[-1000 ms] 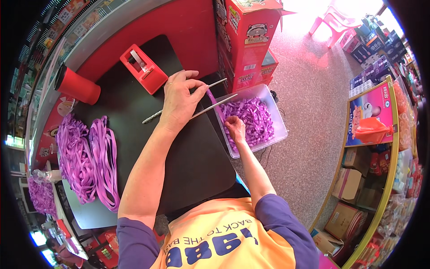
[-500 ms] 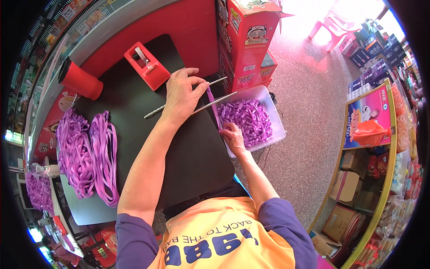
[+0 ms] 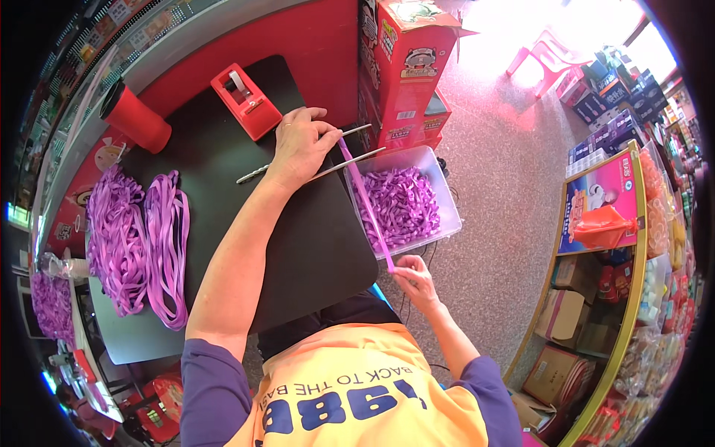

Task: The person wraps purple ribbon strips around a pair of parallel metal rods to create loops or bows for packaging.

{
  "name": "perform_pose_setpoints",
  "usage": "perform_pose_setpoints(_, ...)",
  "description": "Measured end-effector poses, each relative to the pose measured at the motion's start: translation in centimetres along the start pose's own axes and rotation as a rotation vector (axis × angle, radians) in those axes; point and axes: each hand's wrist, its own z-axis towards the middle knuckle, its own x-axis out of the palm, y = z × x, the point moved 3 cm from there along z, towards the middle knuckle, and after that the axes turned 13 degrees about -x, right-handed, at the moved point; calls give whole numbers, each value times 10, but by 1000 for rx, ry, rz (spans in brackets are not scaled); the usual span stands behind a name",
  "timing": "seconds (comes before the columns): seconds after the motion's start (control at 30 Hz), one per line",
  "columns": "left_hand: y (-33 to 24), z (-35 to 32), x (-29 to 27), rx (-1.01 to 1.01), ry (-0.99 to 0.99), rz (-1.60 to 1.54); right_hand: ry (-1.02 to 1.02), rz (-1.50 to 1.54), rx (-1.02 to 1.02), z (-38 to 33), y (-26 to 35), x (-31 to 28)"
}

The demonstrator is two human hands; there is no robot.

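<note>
A narrow purple strap point(image 3: 366, 197) is stretched straight between my two hands along the table's right edge. My left hand point(image 3: 299, 149) pinches its far end between thumb and finger, resting over two thin metal rods point(image 3: 350, 162). Those rods lie slantwise at the table edge, their tips sticking out past it. Closed on the strap's near end, my right hand point(image 3: 417, 281) is beyond the front corner of the plastic tub. Beneath the strap, the clear plastic tub point(image 3: 451, 216) holds a heap of short purple strap pieces point(image 3: 406, 205).
On the black table point(image 3: 313, 253) stand a red tape dispenser point(image 3: 247, 104) and a red tumbler point(image 3: 138, 119). Long purple strap bundles point(image 3: 119, 246) lie at left. Tall red cartons point(image 3: 410, 67) rise behind the tub. A shelf unit point(image 3: 596, 320) lines the right side.
My right hand has drawn back toward me and slightly right, away from the tub, pulling out a longer stretch of strap. My left hand has stayed over the rods.
</note>
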Motion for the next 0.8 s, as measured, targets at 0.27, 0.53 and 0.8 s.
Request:
perform_pose_setpoints(0.27,5,6,4,-35,18,-58,152,-271,-459,21,119,-48)
perform_pose_setpoints(0.53,4,10,6,-36,8,-58,5,50,-684,86,198,-72)
perform_pose_setpoints(0.8,7,2,5,-7,-45,-44,23,180,-620,259,246,-83)
